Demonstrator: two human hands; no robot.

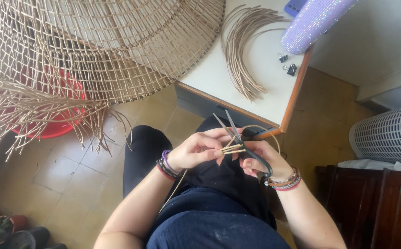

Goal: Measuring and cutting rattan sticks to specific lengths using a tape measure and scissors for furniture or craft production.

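Note:
My left hand [196, 150] pinches a small bunch of thin rattan strands [233, 148] over my lap. My right hand [266, 161] grips black-handled scissors [237, 133], their blades spread apart and pointing up just above the strand ends. A long strand trails down from my left hand across my dark trousers. A big woven rattan shade [117, 41] fills the upper left, with loose strands hanging from its rim.
A white table with a wooden edge [265, 92] holds a curved bundle of rattan strands [244, 50], two binder clips [288, 63] and a sparkly purple case [313, 20]. A red tub [53, 129] sits on the tiled floor. A white perforated appliance [389, 133] and dark wooden furniture [371, 203] stand right.

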